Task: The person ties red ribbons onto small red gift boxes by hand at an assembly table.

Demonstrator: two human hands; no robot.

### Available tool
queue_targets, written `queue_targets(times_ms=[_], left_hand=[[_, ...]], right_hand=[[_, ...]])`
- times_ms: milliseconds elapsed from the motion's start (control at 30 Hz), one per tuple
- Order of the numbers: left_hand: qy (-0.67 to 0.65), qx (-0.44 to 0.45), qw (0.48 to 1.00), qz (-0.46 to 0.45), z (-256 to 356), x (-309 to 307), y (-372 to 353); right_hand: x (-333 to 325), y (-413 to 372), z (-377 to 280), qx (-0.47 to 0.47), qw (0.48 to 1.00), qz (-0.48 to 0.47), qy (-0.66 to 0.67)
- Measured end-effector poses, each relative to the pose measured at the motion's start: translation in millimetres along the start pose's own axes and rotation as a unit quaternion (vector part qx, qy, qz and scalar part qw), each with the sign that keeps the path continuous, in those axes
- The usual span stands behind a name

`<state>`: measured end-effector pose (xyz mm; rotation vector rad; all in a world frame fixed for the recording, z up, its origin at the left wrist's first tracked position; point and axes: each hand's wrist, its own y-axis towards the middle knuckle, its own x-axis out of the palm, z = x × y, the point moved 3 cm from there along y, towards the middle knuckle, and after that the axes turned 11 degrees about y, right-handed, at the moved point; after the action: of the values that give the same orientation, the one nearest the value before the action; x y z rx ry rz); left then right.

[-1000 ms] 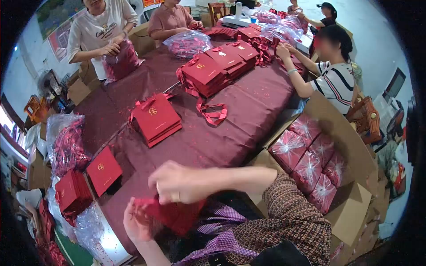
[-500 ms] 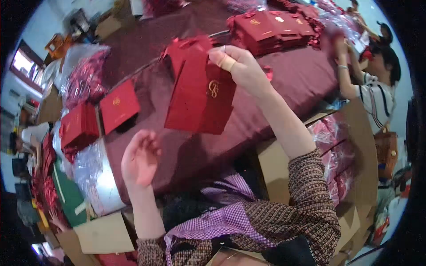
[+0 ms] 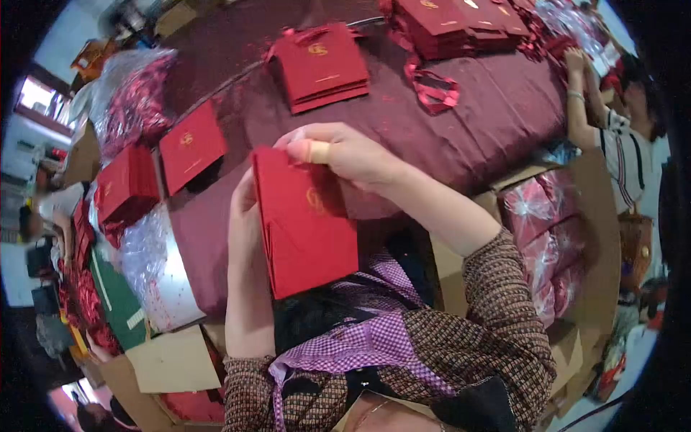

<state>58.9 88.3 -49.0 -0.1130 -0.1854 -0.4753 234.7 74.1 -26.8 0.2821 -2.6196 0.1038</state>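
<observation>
A red paper bag (image 3: 309, 237) with a gold emblem is held upright in front of my chest. My right hand (image 3: 338, 155) pinches its top edge, with a tan wrap on one finger. My left hand (image 3: 246, 198) is behind the bag's left side, its fingers mostly hidden by the bag. Beyond my hands, a small stack of red bags (image 3: 327, 68) lies on the dark red cloth. Another red bag (image 3: 193, 147) lies to the left, beside a thicker red stack (image 3: 128, 189).
More red bags (image 3: 461, 25) are piled at the far right of the cloth-covered table (image 3: 497, 122), near a loose ribbon loop (image 3: 433, 90). An open carton with wrapped red bundles (image 3: 543, 237) stands right. A co-worker's arm (image 3: 578, 108) reaches in at the right edge.
My right hand has brought the bag down and closer to me. My left hand has moved up to the bag's left side. The small stack behind is now uncovered.
</observation>
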Motion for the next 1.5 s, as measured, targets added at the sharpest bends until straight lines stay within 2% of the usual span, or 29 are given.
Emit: queue_targets(times_ms=[33, 133, 167, 200, 233, 267, 300, 333, 367, 400, 433, 467, 533, 567, 667, 767, 900, 1067, 1100, 1167, 1200, 1267, 1300, 1333, 1400, 1433, 1467, 1500], left_hand=[[0.069, 0.011, 0.998, -0.003, 13, 9, -4], [-0.024, 0.049, 0.998, -0.022, 3, 1, 2], [-0.025, 0.002, 1.0, 0.013, 0, -6, 3], [-0.026, -0.046, 0.997, 0.049, 3, -8, 2], [-0.06, 0.001, 0.993, 0.097, 21, 11, 0], [-0.051, 0.018, 0.994, 0.091, 13, -4, 0], [-0.041, 0.035, 0.995, 0.087, 1, -26, 1], [-0.008, 0.054, 0.991, 0.122, -5, -38, 2], [-0.009, 0.054, 0.991, 0.126, -7, -45, 2], [-0.019, 0.05, 0.992, 0.111, -9, -50, 2], [-0.029, 0.047, 0.994, 0.094, -10, -51, 2], [-0.023, 0.002, 0.992, 0.127, -2, -40, -1], [-0.03, 0.001, 0.993, 0.112, -7, -46, -1], [-0.034, -0.003, 0.995, 0.098, -11, -50, 1], [-0.024, -0.015, 0.995, 0.099, -15, -56, -2], [-0.038, -0.032, 0.994, 0.097, -16, -60, -4], [-0.065, -0.039, 0.988, 0.136, -10, -56, -7], [-0.058, -0.057, 0.988, 0.132, -5, -50, -7], [-0.026, -0.045, 0.991, 0.123, -8, -53, -7], [0.004, -0.034, 0.993, 0.116, -9, -55, -7], [0.003, -0.033, 0.993, 0.112, -5, -53, -7], [0.005, -0.036, 0.994, 0.101, -10, -59, -7], [0.005, -0.04, 0.994, 0.103, -9, -61, -8], [0.005, -0.055, 0.994, 0.096, -8, -62, -8], [0.022, -0.067, 0.994, 0.082, -10, -67, -7], [0.022, -0.069, 0.994, 0.082, -10, -66, -8], [0.018, -0.068, 0.994, 0.079, -10, -64, -8], [0.014, -0.067, 0.995, 0.076, -10, -63, -8]], right_hand=[[-2, 1, 3, -0.002, 1.0, -0.003, -0.018], [-9, 0, 7, 0.017, 0.999, 0.031, -0.026], [-23, 7, 16, -0.008, 0.996, 0.044, -0.077], [-34, 8, 14, -0.127, 0.983, 0.04, -0.123], [-45, 6, 10, -0.244, 0.955, 0.033, -0.167], [-62, 5, 5, -0.284, 0.929, 0.06, -0.229], [-87, 6, 6, -0.216, 0.931, 0.141, -0.26], [-89, -4, -14, -0.205, 0.926, 0.184, -0.258], [-101, -8, -28, -0.277, 0.866, 0.222, -0.353], [-134, -6, -30, -0.268, 0.849, 0.259, -0.375], [-141, -17, -45, -0.285, 0.791, 0.304, -0.449], [-157, -19, -55, -0.277, 0.752, 0.333, -0.497], [-172, -31, -65, -0.265, 0.701, 0.378, -0.544], [-191, -29, -63, -0.27, 0.699, 0.367, -0.552], [-200, -28, -59, -0.17, 0.608, 0.37, -0.681], [-207, -27, -50, -0.172, 0.606, 0.332, -0.702], [-173, -34, -55, -0.22, 0.611, 0.318, -0.691], [-134, -45, -51, -0.24, 0.628, 0.22, -0.707], [-128, -48, -48, -0.244, 0.644, 0.162, -0.707], [-104, -54, -51, -0.101, 0.695, 0.052, -0.71], [-103, -55, -52, -0.131, 0.726, 0.018, -0.675], [-106, -59, -62, -0.082, 0.855, 0.094, -0.504], [-112, -60, -69, -0.095, 0.874, 0.141, -0.456], [-109, -61, -82, -0.083, 0.851, 0.208, -0.476], [-146, -48, -85, -0.172, 0.822, 0.272, -0.47], [-155, -43, -91, -0.13, 0.777, 0.326, -0.522], [-161, -36, -96, -0.129, 0.777, 0.326, -0.522], [-170, -27, -96, -0.055, 0.741, 0.342, -0.574]])
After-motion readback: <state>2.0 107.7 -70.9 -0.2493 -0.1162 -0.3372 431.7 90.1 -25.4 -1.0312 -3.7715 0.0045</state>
